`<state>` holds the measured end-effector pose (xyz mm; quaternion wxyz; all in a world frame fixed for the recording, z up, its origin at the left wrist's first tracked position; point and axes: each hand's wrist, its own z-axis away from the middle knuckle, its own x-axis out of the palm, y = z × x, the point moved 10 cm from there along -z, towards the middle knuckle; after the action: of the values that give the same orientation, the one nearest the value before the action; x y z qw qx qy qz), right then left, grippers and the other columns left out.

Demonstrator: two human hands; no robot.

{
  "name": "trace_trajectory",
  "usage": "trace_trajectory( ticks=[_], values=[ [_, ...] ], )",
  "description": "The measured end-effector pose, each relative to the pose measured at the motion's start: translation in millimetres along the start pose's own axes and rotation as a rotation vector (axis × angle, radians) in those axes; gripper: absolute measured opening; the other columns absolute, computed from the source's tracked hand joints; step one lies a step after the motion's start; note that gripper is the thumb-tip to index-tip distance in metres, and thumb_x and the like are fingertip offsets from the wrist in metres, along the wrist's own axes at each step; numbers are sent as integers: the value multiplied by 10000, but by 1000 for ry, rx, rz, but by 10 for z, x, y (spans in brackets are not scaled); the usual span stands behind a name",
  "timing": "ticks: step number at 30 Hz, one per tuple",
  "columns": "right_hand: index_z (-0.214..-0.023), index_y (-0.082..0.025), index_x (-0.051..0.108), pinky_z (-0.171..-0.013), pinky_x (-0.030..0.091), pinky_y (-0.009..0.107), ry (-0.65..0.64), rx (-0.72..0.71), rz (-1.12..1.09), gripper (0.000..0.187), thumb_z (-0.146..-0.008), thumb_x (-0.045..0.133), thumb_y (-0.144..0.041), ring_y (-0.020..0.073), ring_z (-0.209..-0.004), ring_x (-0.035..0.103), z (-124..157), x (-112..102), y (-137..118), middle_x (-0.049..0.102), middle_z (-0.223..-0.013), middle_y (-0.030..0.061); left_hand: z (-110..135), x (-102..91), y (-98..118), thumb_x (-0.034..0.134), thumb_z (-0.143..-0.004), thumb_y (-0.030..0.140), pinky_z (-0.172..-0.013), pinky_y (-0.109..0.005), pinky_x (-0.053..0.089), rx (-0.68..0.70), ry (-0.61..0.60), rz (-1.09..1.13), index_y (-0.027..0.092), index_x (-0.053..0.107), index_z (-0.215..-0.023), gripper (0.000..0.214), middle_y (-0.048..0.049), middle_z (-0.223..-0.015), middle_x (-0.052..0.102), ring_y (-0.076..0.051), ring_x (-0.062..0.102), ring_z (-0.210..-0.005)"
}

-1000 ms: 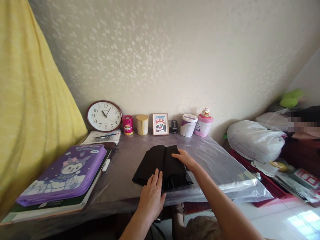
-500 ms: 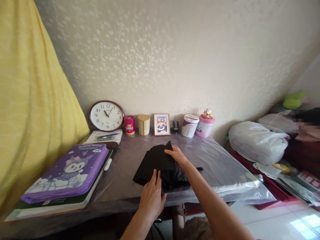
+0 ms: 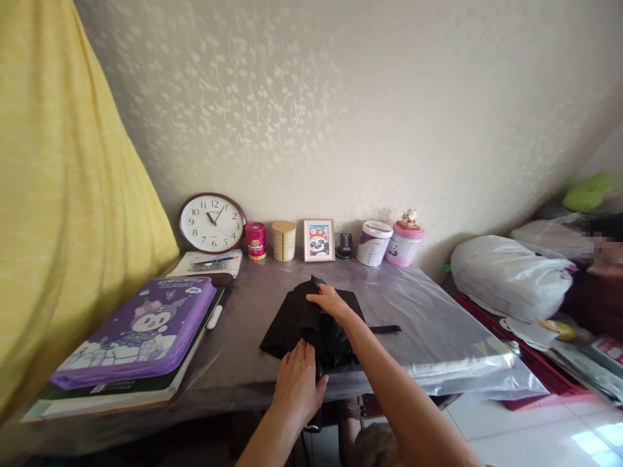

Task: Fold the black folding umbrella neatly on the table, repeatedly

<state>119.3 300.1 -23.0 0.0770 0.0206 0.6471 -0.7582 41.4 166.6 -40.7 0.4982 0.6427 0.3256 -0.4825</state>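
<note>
A black folded umbrella [image 3: 296,321] lies on the plastic-covered table [image 3: 418,305], its thin black strap [image 3: 387,329] trailing to the right. My left hand [image 3: 298,383] lies flat on the near end of it, fingers stretched out. My right hand [image 3: 327,299] pinches a flap of the black cloth at the far end and holds it over the middle.
Along the wall stand a round clock [image 3: 211,223], a red tin [image 3: 256,240], a gold tin [image 3: 283,240], a panda picture frame [image 3: 318,240] and two tubs [image 3: 389,242]. A purple case [image 3: 139,334] on books lies left. A yellow curtain [image 3: 58,214] hangs left; a white bag [image 3: 509,275] sits right.
My right hand has lifted the right flap of black cloth and carried it leftward over the middle. The strap has come into view at the right. My left hand has stayed pressing.
</note>
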Motion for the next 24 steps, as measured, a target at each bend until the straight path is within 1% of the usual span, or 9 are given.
trace_trajectory(
  ticks=[6, 9, 11, 14, 17, 19, 21, 22, 24],
  values=[
    [-844, -168, 594, -489, 460, 190, -6, -16, 114, 193, -653, 617, -146, 112, -600, 586, -102, 56, 81, 633, -686, -14, 17, -4, 16, 476, -779, 286, -986, -373, 337, 0, 16, -26, 106, 446, -1231, 487, -148, -1290, 487, -259, 441, -1200],
    [-878, -166, 595, -498, 475, 198, -4, -27, 143, 234, -647, 631, -154, 120, -629, 595, -135, 51, 117, 641, -734, -1, 49, -48, 32, 476, -791, 278, -964, -369, 356, 10, 37, -54, 102, 454, -1213, 458, -150, -1263, 502, -260, 464, -1167],
    [-904, -163, 592, -501, 481, 199, 6, -28, 166, 250, -658, 636, -170, 125, -653, 601, -140, 31, 130, 644, -769, 9, 71, -115, 50, 458, -810, 270, -912, -364, 393, 15, 56, -60, 108, 479, -1175, 400, -139, -1177, 548, -251, 518, -1077],
    [-946, -166, 590, -503, 482, 199, 16, -27, 202, 275, -680, 642, -209, 130, -673, 604, -124, 1, 132, 646, -787, 16, 96, -296, 79, 369, -859, 248, -802, -354, 436, -3, 125, -50, 139, 540, -1033, 267, -100, -990, 581, -234, 554, -933],
    [-991, -179, 584, -512, 474, 195, -15, -21, 210, 295, -708, 638, -243, 119, -645, 605, -97, 18, 129, 650, -761, 5, 108, -475, 186, 309, -882, 232, -778, -351, 439, 39, 228, -20, 168, 553, -925, 256, -78, -947, 561, -219, 539, -903],
    [-1036, -178, 570, -515, 465, 192, -38, -30, 222, 323, -731, 631, -267, 113, -621, 605, -80, 42, 115, 651, -735, 1, 105, -491, 281, 316, -879, 231, -804, -356, 436, 109, 260, -2, 175, 561, -935, 258, -75, -991, 563, -214, 532, -925],
    [-1089, -168, 548, -514, 455, 191, -65, -53, 241, 361, -758, 615, -296, 112, -611, 605, -66, 76, 92, 650, -706, 2, 96, -433, 345, 345, -866, 227, -889, -373, 411, 180, 283, -4, 164, 550, -1061, 290, -87, -1135, 548, -221, 508, -1025],
    [-1109, -159, 538, -519, 452, 192, -85, -66, 250, 371, -774, 599, -307, 113, -612, 606, -58, 102, 81, 650, -693, 4, 90, -386, 353, 362, -858, 228, -948, -386, 377, 204, 297, -14, 151, 512, -1156, 343, -96, -1236, 509, -229, 475, -1100],
    [-1101, -139, 545, -551, 459, 198, -136, -108, 268, 345, -804, 564, -314, 114, -633, 609, -30, 164, 47, 655, -687, 13, 64, -256, 303, 404, -838, 259, -1032, -421, 299, 208, 303, -36, 135, 432, -1272, 453, -103, -1361, 425, -247, 392, -1218]
  ],
)
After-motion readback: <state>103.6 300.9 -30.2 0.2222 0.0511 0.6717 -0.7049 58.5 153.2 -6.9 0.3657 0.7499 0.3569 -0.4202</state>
